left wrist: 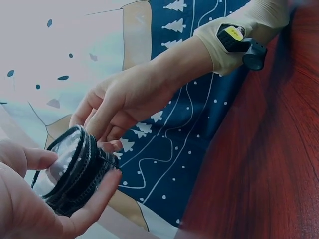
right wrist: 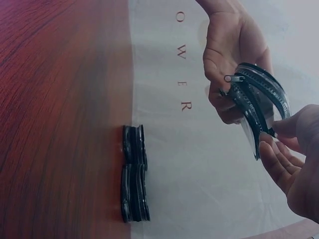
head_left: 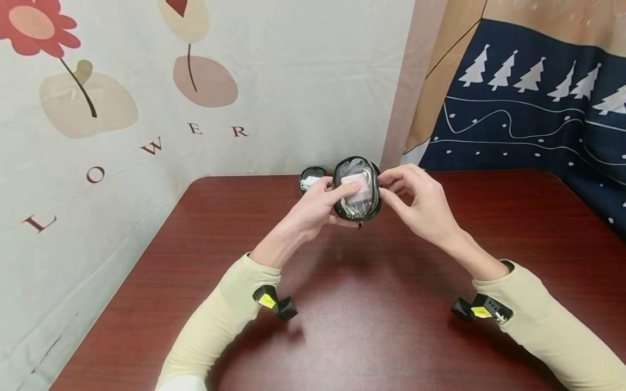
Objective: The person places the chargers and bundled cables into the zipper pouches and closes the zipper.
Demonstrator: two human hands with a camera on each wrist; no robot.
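Above the table's back edge, my left hand grips a small oval zip pouch with clear faces and black trim. My left thumb lies across its clear front, with fingers behind and below. Through the plastic show a white piece and pale, cable-like strands. At the pouch's far side, thumb and fingertips of my right hand pinch its zipped edge; the exact spot they hold is partly covered by the fingers. A metal zip pull hangs at the opposite end, seen in the right wrist view.
Behind my left hand, a similar black-trimmed pouch stands on the dark red table. The right wrist view shows two such black pouches side by side at the back edge. Printed cloth hangs directly behind the table.
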